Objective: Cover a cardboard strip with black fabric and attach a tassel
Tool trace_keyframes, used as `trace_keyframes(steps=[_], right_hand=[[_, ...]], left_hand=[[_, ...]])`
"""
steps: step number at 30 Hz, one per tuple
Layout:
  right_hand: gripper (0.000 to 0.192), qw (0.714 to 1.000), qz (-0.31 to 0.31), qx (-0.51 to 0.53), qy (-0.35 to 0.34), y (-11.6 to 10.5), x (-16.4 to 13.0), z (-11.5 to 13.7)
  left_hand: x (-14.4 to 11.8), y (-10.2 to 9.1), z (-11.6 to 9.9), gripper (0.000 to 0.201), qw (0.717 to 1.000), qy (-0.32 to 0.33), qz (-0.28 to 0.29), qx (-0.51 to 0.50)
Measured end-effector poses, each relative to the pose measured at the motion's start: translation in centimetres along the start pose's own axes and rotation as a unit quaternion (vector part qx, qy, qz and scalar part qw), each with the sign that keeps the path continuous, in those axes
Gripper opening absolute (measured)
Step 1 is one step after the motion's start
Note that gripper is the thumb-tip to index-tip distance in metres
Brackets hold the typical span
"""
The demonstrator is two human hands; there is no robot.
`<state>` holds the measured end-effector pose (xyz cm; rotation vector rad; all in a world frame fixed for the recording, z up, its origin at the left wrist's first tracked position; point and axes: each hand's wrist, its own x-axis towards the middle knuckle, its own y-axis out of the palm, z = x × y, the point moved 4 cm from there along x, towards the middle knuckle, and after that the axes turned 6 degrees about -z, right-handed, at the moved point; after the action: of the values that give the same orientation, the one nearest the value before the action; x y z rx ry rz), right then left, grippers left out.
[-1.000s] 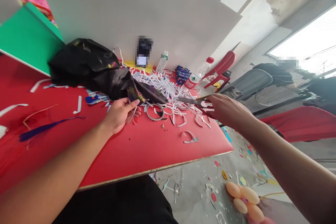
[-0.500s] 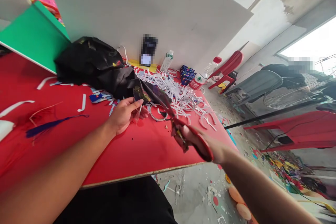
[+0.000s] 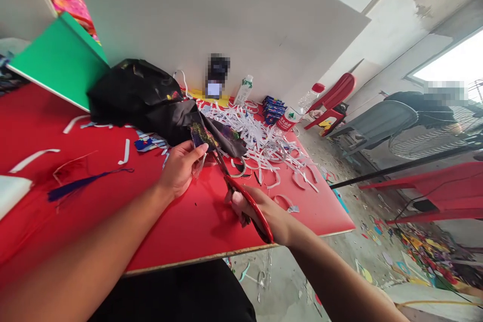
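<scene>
My left hand point(image 3: 183, 166) pinches the near edge of a black fabric point(image 3: 151, 105) with a gold and coloured glitter pattern. The bulk of that fabric lies bunched at the back left of the red table point(image 3: 188, 226). In my right hand point(image 3: 260, 206) is a pair of scissors with red handles point(image 3: 258, 214). Their blades point away from me and meet the fabric's edge, just right of my left fingertips. How far the blades are apart is hard to make out. A heap of white strips point(image 3: 245, 126) lies right behind the scissors.
A phone point(image 3: 215, 88), a white bottle point(image 3: 243, 90), stacked blue packets point(image 3: 273, 109) and a clear bottle with a red cap point(image 3: 298, 110) stand along the back. At left lie a purple tassel point(image 3: 75, 187) and a green board point(image 3: 62, 60). Beyond the table, a person sits on a grey chair point(image 3: 381, 110).
My right hand has moved left with the scissors, bringing the blades to the fabric beside my left fingers. My left hand keeps its pinch. The whole view has shifted slightly.
</scene>
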<state>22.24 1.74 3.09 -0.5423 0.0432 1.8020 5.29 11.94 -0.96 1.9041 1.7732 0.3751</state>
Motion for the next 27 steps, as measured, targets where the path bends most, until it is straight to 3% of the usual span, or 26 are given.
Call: trace_keyframes(steps=[21, 27], right_hand=[[0.066, 0.994, -0.071, 0.076, 0.03, 1.7, 2.6, -2.0], [0.071, 0.994, -0.041, 0.102, -0.021, 2.1, 2.7, -1.8]], left_hand=[[0.2, -0.5, 0.3, 0.031, 1.0, -0.018, -0.02, -0.011], [0.1, -0.4, 0.5, 0.026, 1.0, -0.02, -0.011, -0.001]])
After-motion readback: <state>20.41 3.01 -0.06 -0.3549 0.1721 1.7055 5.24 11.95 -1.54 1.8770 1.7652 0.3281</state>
